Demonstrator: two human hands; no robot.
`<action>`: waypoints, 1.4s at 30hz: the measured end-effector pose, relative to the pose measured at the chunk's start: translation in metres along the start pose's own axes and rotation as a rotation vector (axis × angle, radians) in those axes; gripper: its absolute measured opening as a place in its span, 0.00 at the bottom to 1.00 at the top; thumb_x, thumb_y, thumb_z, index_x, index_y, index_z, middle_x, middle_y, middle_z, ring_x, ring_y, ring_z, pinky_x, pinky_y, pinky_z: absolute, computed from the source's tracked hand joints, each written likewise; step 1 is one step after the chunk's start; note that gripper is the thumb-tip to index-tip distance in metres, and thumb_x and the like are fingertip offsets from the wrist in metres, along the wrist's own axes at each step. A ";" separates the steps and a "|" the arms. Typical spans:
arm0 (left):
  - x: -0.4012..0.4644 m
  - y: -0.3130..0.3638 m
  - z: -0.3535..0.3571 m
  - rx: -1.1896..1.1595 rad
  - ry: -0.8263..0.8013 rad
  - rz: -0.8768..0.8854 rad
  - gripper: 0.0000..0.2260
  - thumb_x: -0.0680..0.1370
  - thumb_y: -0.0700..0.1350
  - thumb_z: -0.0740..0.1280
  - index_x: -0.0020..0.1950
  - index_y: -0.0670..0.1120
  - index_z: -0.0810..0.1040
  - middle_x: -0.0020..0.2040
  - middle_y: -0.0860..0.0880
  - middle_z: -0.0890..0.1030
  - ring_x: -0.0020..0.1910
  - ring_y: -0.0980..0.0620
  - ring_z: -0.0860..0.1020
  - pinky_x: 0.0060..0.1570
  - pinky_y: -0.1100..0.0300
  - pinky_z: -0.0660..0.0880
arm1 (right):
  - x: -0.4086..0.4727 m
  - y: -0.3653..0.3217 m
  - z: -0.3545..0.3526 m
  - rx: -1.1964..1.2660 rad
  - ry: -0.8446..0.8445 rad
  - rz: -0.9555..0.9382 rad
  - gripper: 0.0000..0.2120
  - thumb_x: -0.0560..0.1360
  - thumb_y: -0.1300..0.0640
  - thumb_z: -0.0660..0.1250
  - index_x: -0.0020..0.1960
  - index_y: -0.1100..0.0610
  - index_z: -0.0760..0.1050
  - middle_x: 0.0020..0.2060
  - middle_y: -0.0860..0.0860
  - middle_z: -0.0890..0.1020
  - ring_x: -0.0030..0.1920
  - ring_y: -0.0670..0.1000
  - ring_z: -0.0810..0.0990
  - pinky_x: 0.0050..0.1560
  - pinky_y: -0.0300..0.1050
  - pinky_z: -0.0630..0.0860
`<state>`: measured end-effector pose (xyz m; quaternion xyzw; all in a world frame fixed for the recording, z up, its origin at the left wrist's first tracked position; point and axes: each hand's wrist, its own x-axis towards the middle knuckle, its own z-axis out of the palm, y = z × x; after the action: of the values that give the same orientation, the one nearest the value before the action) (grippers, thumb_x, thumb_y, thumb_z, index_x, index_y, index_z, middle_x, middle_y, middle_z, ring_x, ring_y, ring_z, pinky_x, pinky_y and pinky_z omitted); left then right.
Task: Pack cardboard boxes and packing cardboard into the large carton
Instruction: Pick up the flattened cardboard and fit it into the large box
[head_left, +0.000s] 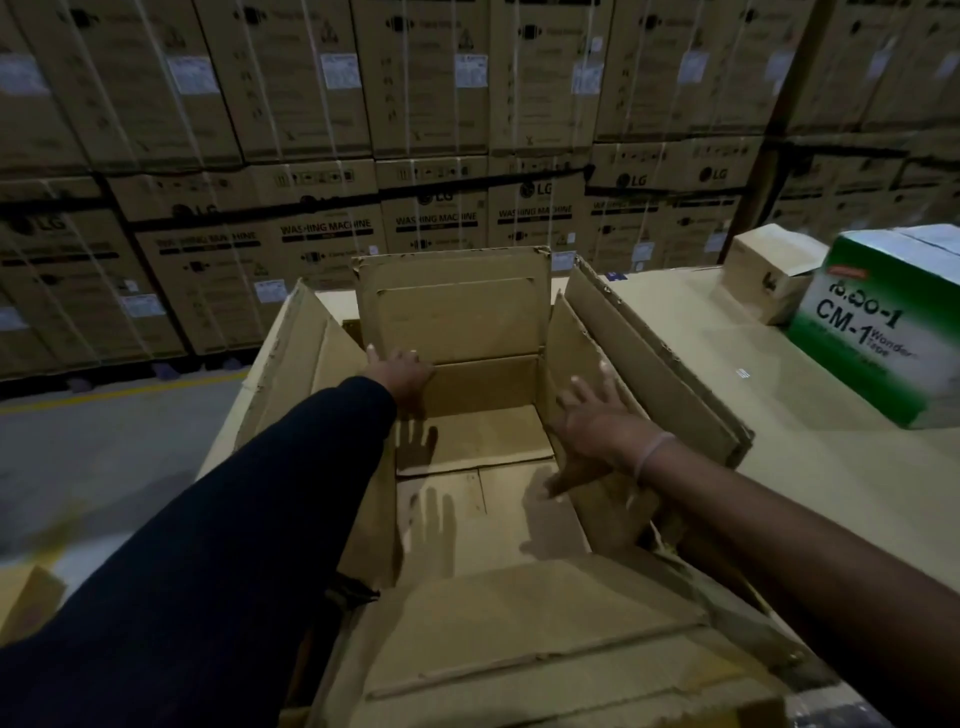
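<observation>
Basically both hands are inside the large carton (470, 441), which stands open on a cardboard-covered surface (810, 467) near its left edge, flaps up all round. Left hand (402, 371), dark sleeve, lies flat with straight fingers against the far inner wall, touching it and gripping nothing. Right hand (592, 415), band at the wrist, is spread wide, fingers straight, against the inner right wall; also holding nothing. Hands are well apart, one per wall.

Carton floor shows loose flat cardboard pieces (472, 436), otherwise plenty of room inside. Small brown box (769, 273) and green-and-white tape box (878, 332) sit toward the far right corner of the surface, apart from the carton.

Handling guess: carton is light, walls stiff but worn, flap edges ragged and torn, so flaps likely flop inward. Best hold is flat palms on walls or on fold lines, not torn rims. Right flaps (649, 353) stand doubled and crowd the opening; near flap (545, 639) folds toward the person. Free room lies to the right across the surface; the left edge drops to the floor (104, 457).
</observation>
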<state>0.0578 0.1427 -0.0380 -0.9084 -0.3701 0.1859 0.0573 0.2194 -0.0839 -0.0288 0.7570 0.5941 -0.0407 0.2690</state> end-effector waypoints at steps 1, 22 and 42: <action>-0.008 0.003 0.001 0.057 -0.022 0.008 0.38 0.75 0.60 0.74 0.81 0.52 0.63 0.79 0.43 0.66 0.78 0.39 0.63 0.76 0.33 0.60 | 0.003 0.002 -0.003 -0.052 0.022 0.053 0.51 0.69 0.20 0.62 0.82 0.49 0.61 0.84 0.59 0.52 0.83 0.68 0.41 0.70 0.80 0.29; -0.074 0.000 0.031 0.272 0.001 -0.138 0.39 0.74 0.69 0.69 0.81 0.54 0.64 0.83 0.41 0.58 0.83 0.36 0.50 0.76 0.26 0.43 | -0.016 0.017 0.008 -0.347 0.130 0.223 0.47 0.73 0.24 0.62 0.84 0.49 0.58 0.84 0.60 0.52 0.83 0.66 0.44 0.78 0.73 0.38; -0.107 -0.009 0.058 0.316 0.018 -0.190 0.38 0.73 0.73 0.66 0.78 0.55 0.70 0.83 0.40 0.59 0.82 0.33 0.49 0.72 0.22 0.38 | -0.020 0.027 0.023 -0.388 0.057 0.385 0.47 0.77 0.25 0.56 0.86 0.47 0.42 0.82 0.64 0.36 0.81 0.70 0.35 0.78 0.71 0.37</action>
<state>-0.0405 0.0724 -0.0580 -0.8508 -0.4196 0.2273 0.2200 0.2448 -0.1156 -0.0311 0.7912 0.4432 0.1472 0.3948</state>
